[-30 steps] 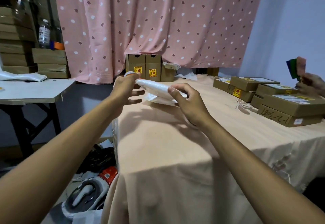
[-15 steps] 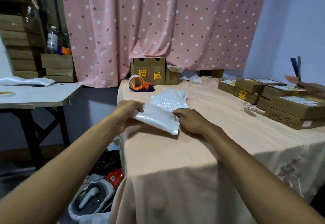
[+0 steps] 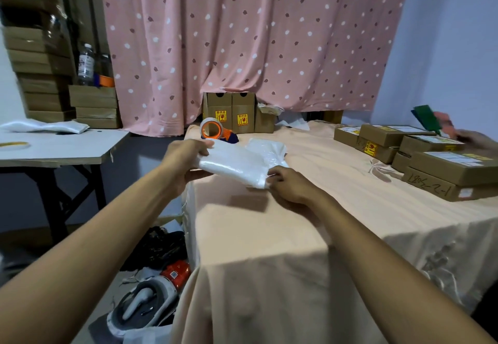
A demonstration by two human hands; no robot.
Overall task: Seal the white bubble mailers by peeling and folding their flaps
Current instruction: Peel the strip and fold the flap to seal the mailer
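Observation:
A white bubble mailer (image 3: 233,164) hangs just above the peach-covered table (image 3: 310,222), slanting down to the right. My left hand (image 3: 186,154) grips its upper left end. My right hand (image 3: 288,186) pinches its lower right corner. Behind it a small pile of more white mailers (image 3: 266,149) lies flat on the cloth.
An orange tape dispenser (image 3: 215,130) sits behind the mailers, with brown cartons (image 3: 231,115) against the pink curtain. Flat brown boxes (image 3: 420,154) stack at the right, where another person's hand (image 3: 474,138) holds coloured cards. A white side table (image 3: 54,146) stands left; clutter lies on the floor.
The mailer came down from chest height to just above the table a second ago, then lifted slightly. My right hand shifted from its top edge to its lower right corner.

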